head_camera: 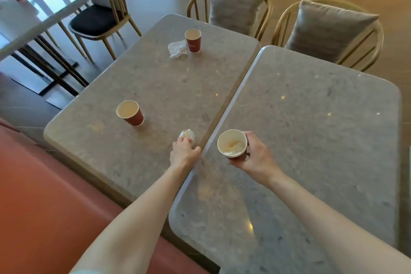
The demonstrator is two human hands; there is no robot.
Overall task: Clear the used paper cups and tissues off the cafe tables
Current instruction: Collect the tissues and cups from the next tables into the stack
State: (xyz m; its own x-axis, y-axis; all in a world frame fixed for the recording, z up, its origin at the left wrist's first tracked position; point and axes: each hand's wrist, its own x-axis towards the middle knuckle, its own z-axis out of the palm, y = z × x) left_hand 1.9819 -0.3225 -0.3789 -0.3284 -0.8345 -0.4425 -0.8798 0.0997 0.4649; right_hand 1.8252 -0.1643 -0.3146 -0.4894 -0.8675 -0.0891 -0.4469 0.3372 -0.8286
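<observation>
Two stone tables (311, 118) pushed together. Right hand (255, 155) grips a red cup (232, 143) with tissue inside, above the right table. Left hand (184, 151) pinches a crumpled tissue (188, 134) on the left table. Two cups (130, 112) and a second tissue (177, 49) remain there.

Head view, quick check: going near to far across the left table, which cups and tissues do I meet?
Crumpled tissue that the left hand grips → upright red cup → flattened tissue → far red cup beside it. The right hand holds a third cup over the right table.
</observation>
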